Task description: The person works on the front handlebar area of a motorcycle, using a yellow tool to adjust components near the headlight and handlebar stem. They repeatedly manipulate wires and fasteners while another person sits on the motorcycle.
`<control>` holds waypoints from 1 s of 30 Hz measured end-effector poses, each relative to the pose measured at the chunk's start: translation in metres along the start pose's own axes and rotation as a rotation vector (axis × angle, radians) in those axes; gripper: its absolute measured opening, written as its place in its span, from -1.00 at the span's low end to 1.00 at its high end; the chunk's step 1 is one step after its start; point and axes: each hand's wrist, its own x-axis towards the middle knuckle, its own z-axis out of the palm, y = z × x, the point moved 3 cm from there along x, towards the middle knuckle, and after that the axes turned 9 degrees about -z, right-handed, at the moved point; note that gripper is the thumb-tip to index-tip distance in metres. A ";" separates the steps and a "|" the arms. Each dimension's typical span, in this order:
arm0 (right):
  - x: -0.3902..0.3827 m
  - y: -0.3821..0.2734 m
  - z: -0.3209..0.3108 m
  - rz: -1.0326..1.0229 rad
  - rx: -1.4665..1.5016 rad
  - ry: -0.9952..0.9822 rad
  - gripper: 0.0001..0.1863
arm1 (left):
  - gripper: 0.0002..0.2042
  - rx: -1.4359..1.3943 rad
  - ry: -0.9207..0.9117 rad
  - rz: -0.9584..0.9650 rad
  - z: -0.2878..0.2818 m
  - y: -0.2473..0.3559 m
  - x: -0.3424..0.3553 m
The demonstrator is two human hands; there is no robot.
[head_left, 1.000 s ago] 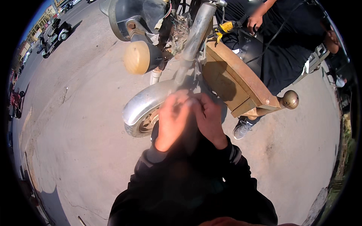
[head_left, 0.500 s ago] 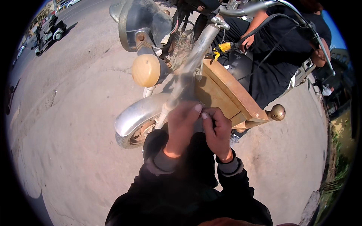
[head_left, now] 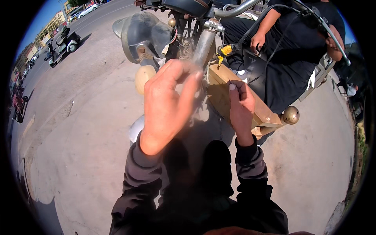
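My left hand (head_left: 166, 103) is raised in front of the vehicle's steering column (head_left: 204, 47), fingers curled toward the thumb. Motion smears its fingertips, so whether they meet or hold anything is unclear. Behind them hangs a bundle of thin wires (head_left: 188, 37), partly hidden, with a white connector (head_left: 165, 49) at its left. My right hand (head_left: 243, 102) is closed in a pinch before the tan front panel (head_left: 220, 96). A tiny thin tip shows above its thumb, too small to name.
A dusty headlamp (head_left: 147, 35) and round amber lamp (head_left: 144, 78) sit at the left, the front fender (head_left: 136, 128) below. Yellow-wrapped cable (head_left: 226, 51) hangs near the handlebar (head_left: 239, 9). A person in black (head_left: 288, 58) sits behind, one hand on the handlebar. Scooters (head_left: 64, 45) stand far left.
My hands were together low by the fender. They have parted and risen, the left toward the wires, the right toward the panel's upper edge. The other person's hand has come away from the yellow-wrapped cable.
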 end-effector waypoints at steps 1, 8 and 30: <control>0.014 0.003 0.000 0.022 0.105 0.041 -0.87 | -0.91 0.166 -0.067 0.019 -0.008 0.005 0.020; 0.047 0.016 0.001 -0.050 0.134 -0.043 -0.84 | -0.69 0.624 -0.531 -0.341 0.010 -0.060 0.142; 0.002 -0.005 0.015 0.065 0.179 -0.148 -0.81 | -0.74 0.650 -0.491 -0.308 0.045 -0.105 0.159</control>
